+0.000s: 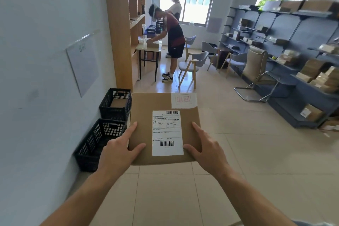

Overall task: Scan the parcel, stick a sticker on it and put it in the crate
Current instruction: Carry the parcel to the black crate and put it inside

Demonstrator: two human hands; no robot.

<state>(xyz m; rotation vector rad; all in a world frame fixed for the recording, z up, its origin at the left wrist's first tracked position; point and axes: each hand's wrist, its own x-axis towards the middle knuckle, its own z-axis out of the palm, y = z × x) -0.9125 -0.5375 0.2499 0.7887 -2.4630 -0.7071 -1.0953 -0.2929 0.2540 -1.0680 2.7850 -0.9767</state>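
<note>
I hold a flat brown cardboard parcel [143,115] in the air over the tiled floor. My left hand [119,150] grips its near left edge and my right hand [207,148] its near right edge. A white shipping label [167,133] with barcodes faces up in the middle, and a white sticker with red characters [183,100] sits on the far right corner. Two black plastic crates stand on the floor by the left wall: the near crate [95,145] just left of the parcel, the far crate [115,104] behind it with a brown box inside.
A tall wooden shelf [121,29] rises behind the crates. Two people work at a small table [148,49] farther back. Grey chairs [192,64] stand mid-room. Grey shelving [293,71] with cardboard boxes lines the right wall.
</note>
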